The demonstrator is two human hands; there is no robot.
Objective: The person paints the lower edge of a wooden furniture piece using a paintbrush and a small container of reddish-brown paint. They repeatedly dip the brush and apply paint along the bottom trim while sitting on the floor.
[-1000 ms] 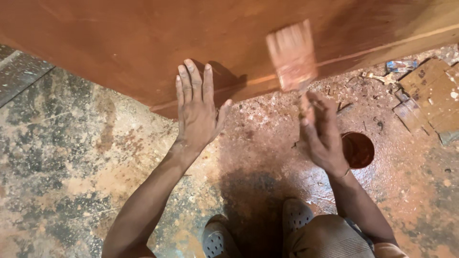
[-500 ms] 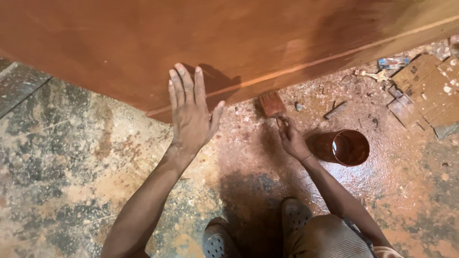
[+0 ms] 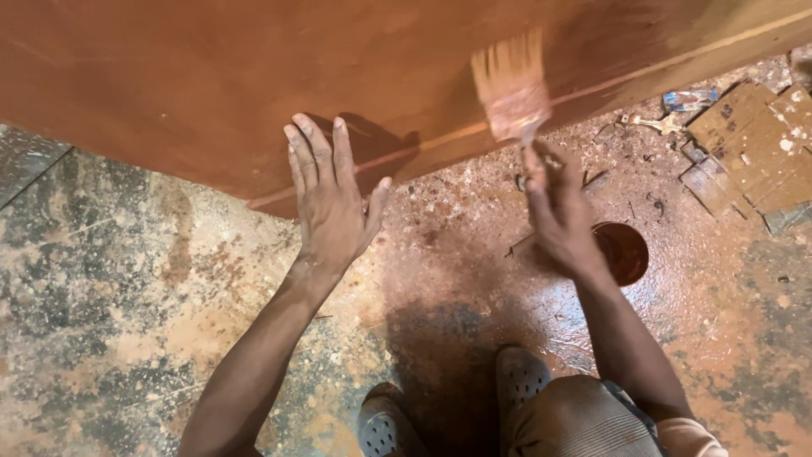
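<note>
1. Your right hand point(image 3: 560, 216) has come up from the floor. Half a second ago it held the paint brush point(image 3: 511, 89) low, just beside the little pot point(image 3: 624, 252). Now the brush is high, and its hairs are up against the big brown board point(image 3: 211, 76).
2. So the brush looks freshly dipped, and you seem ready to paint the board near its lower edge.
3. Your right hand is closed around the thin handle of the brush. The hairs point up and away from you.
4. Your left hand point(image 3: 331, 203) has not moved. It is open and flat, fingers spread, pressing on the board's lower edge. It holds nothing.
5. The little pot is round and sits on the floor point(image 3: 110, 279), partly hidden behind your right wrist. Inside it is dark red-brown paint, the same colour as the board. I cannot tell how full it is.
6. The floor around the pot is wet and splashed with paint.
</note>
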